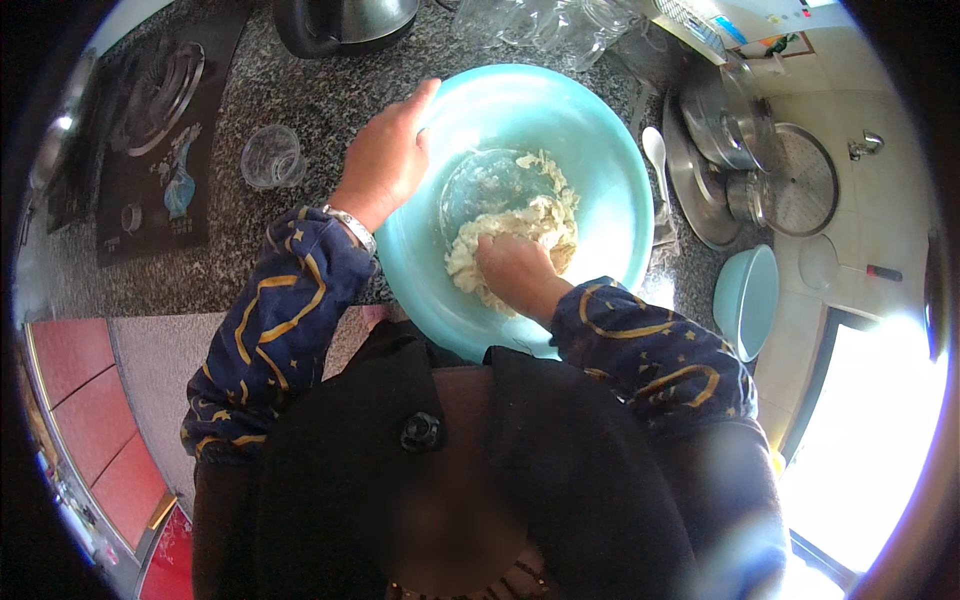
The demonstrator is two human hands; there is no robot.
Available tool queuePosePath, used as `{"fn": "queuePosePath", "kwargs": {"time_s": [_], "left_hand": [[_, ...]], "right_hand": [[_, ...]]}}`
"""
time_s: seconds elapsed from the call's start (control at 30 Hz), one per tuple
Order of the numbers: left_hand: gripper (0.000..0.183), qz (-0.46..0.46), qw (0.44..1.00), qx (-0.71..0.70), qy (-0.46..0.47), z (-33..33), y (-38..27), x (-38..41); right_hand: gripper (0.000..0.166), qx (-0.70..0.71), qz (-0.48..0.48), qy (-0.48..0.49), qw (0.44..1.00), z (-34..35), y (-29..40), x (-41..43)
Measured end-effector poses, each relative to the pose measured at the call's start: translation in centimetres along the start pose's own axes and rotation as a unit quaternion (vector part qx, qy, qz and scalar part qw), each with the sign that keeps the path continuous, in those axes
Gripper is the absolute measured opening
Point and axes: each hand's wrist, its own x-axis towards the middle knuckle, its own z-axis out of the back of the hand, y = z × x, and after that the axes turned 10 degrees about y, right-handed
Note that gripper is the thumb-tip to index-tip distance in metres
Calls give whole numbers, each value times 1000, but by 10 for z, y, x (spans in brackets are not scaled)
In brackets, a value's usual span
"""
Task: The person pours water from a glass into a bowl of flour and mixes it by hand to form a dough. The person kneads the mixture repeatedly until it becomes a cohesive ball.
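A large turquoise basin (611,187) stands at the front of the speckled stone counter, close against my body. Inside it lies a shaggy lump of pale dough (551,221), with loose scraps trailing up its right side and a floury film on the basin's floor. My left hand (386,161) grips the basin's upper left rim; the fingers beneath the rim are hidden. My right hand (519,268) is down in the dough, its fingers curled into the lump and partly buried.
Left of the basin are a clear plastic cup (272,157) and a dark cooktop (157,150). A kettle (352,22) and glass jars (547,26) stand behind. To the right are a white spoon (655,154), metal pots (720,120) and a smaller turquoise basin (746,300).
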Motion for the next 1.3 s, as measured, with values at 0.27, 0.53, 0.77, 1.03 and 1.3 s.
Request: {"fn": "queuePosePath", "kwargs": {"time_s": [0.27,0.53,0.77,1.03,1.3], "left_hand": [[53,54,996,72,-4,7,12,3],[55,46,997,57,2,6,16,2],[55,37,997,68,-11,3,24,1],[56,28,998,52,-5,3,20,7],[53,47,997,56,-9,3,15,4]], "right_hand": [[27,152,-90,66,982,48,-11,36],[33,558,-77,-16,826,76,-57,-13],[48,295,-84,121,944,96,-78,-67],[40,-21,-83,-147,985,118,-33,-1],[32,64,26,-28,997,66,-69,-34]]}}
